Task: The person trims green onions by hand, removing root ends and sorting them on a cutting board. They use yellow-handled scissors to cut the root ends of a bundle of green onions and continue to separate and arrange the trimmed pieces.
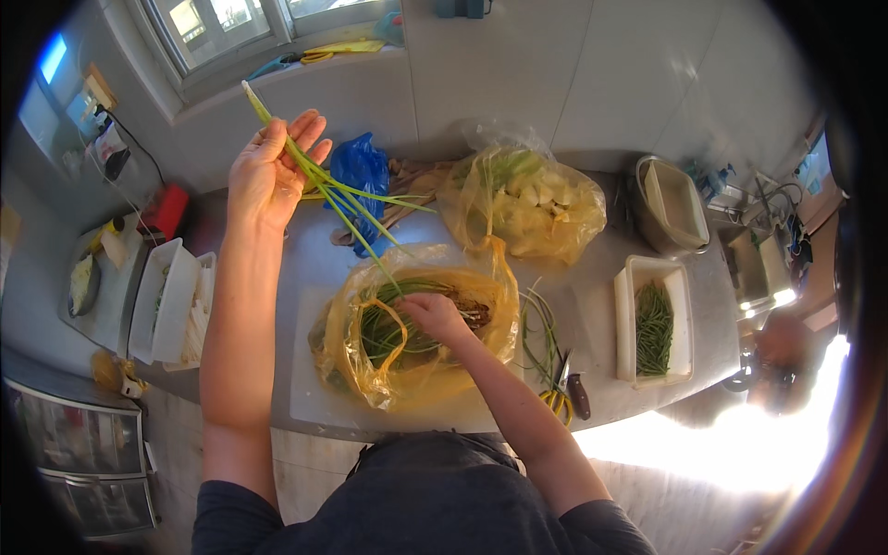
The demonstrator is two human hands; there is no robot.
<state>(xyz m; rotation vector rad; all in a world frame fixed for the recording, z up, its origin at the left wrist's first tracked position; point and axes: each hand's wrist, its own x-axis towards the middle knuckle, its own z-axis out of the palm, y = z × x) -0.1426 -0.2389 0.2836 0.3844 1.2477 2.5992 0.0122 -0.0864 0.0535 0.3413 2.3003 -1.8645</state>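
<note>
My left hand [274, 170] is raised at the upper left and holds a green onion [319, 177] between thumb and palm, its white end up and its leaves slanting down to the right. The fingers of my right hand [433, 316] are closed at the tip of one long leaf. That hand is over an open yellow plastic bag [333, 298], in which more green onions [378, 333] lie, some with brown, soiled roots. Under the bag is a white cutting board [305, 395]. Right of it lie loose green stalks [534, 333], yellow-handled scissors [557, 399] and a wooden-handled knife [578, 397].
A tied yellow bag of vegetables [527, 201] and a blue plastic bag [361, 173] stand near the wall. At right are a white bin of cut green pieces [624, 319] and a metal basin [649, 201]. White bins [163, 298] stand at left.
</note>
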